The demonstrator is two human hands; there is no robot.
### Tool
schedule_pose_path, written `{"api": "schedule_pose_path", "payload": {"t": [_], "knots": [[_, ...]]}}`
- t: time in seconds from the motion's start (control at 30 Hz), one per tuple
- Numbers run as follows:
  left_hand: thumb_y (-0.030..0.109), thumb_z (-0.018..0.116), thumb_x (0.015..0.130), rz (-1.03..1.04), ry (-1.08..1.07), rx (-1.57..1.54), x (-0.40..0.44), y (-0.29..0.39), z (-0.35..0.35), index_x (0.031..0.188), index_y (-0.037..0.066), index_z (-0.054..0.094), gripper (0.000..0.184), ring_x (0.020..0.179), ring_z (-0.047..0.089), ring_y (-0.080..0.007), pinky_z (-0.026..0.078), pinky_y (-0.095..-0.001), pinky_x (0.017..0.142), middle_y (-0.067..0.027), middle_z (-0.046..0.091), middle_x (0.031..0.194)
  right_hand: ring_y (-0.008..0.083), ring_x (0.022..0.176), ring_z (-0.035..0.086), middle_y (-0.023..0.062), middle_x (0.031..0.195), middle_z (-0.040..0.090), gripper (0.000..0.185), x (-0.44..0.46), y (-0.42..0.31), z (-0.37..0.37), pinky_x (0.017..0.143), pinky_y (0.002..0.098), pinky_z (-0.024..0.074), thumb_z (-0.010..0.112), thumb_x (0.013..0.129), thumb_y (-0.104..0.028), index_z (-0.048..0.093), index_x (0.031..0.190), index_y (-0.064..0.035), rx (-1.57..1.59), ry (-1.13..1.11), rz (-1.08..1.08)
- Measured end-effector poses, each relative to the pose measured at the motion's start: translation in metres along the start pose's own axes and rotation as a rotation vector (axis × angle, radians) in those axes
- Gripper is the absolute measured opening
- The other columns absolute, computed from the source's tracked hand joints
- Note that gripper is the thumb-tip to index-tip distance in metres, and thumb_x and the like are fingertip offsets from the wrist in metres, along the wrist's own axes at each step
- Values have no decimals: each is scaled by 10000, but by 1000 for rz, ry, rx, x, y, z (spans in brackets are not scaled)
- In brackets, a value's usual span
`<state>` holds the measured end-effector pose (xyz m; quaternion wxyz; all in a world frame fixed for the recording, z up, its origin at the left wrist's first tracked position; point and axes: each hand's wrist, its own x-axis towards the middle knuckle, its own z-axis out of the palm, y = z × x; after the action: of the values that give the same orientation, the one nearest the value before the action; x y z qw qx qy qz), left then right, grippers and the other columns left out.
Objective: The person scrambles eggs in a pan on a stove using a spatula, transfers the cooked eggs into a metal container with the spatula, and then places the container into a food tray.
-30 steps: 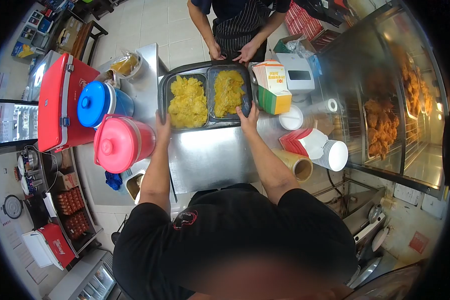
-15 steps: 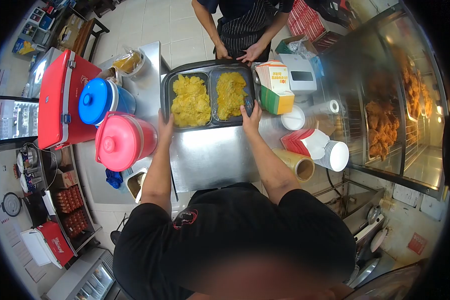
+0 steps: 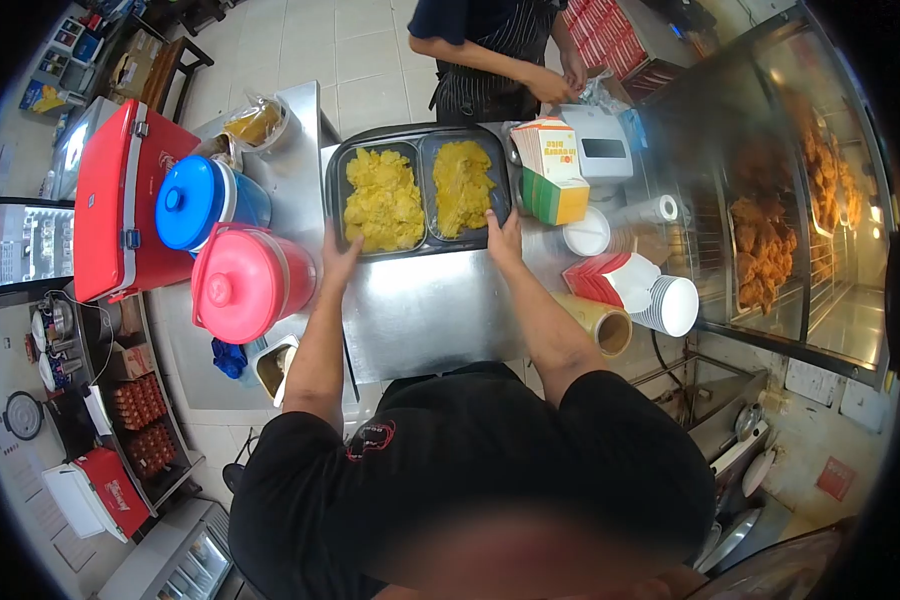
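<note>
A black two-compartment tray [image 3: 422, 196] lies on the steel table ahead of me. Lumpy yellow food fills both sides, a larger heap [image 3: 383, 202] on the left and a narrower one [image 3: 462, 188] on the right. My left hand [image 3: 341, 256] grips the tray's near left corner, its thumb by the front rim. At the near right corner, my right hand [image 3: 504, 238] is closed on the edge, thumb on top. The fingers under the tray are hidden on both sides.
Left of the tray stand a pink jug [image 3: 240, 285], a blue-lidded jug [image 3: 192, 203] and a red cooler [image 3: 130, 200]. To the right are cartons [image 3: 552, 172], stacked cups [image 3: 672, 306] and a glass case [image 3: 770, 200] with fried food. A co-worker [image 3: 485, 60] stands across the table.
The co-worker has moved from the tray's far edge to the right, hands now near the plastic bag behind the white machine. My left thumb has shifted inward along the front rim.
</note>
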<state>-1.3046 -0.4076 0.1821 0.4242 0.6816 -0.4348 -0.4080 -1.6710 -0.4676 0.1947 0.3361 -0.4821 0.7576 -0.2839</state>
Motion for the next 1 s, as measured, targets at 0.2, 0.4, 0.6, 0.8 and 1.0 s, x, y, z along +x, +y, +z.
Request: {"api": "schedule_pose_path", "payload": {"t": [0.2, 0.4, 0.6, 0.8, 1.0], "knots": [[405, 763, 859, 103, 51, 311, 8, -2, 2, 1560, -32, 178, 1012, 1420, 371, -364, 316, -393, 1157, -292, 361, 1525, 427, 1395, 391, 298, 1526, 358, 877, 12, 14, -6, 1154, 425, 321, 518, 944, -557, 223, 1547, 7, -53, -171, 95], [423, 748, 845, 169, 116, 441, 9, 1, 9, 1494, -111, 260, 971, 1382, 396, -442, 343, -451, 1144, -335, 399, 1471, 463, 1417, 339, 335, 1549, 270, 902, -9, -2, 3, 1169, 441, 300, 628, 911, -522, 189, 1588, -119, -12, -55, -118], [521, 709, 854, 33, 154, 568, 3, 4, 29, 1536, -38, 207, 1014, 1339, 414, -477, 359, -481, 1117, -322, 384, 1471, 531, 1437, 241, 402, 1551, 143, 994, -22, -4, 11, 1178, 486, 269, 748, 851, -470, 158, 1603, -196, -5, 71, -226], [485, 701, 873, -60, 279, 531, -24, -1, 34, 1527, -29, 248, 947, 1339, 400, -491, 353, -489, 1118, -346, 359, 1471, 519, 1441, 236, 323, 1584, 171, 886, -42, -55, -12, 1142, 515, 327, 729, 860, -405, 249, 1574, -193, -230, 16, -106], [254, 666, 905, 40, -130, 265, -185, 21, 14, 1166, 25, 664, 347, 653, 638, -282, 506, -401, 647, -178, 674, 768, 497, 1477, 144, 256, 1611, 160, 843, -90, -139, -10, 1122, 682, 219, 708, 838, -475, 344, 1530, -157, -349, 78, -735]]}}
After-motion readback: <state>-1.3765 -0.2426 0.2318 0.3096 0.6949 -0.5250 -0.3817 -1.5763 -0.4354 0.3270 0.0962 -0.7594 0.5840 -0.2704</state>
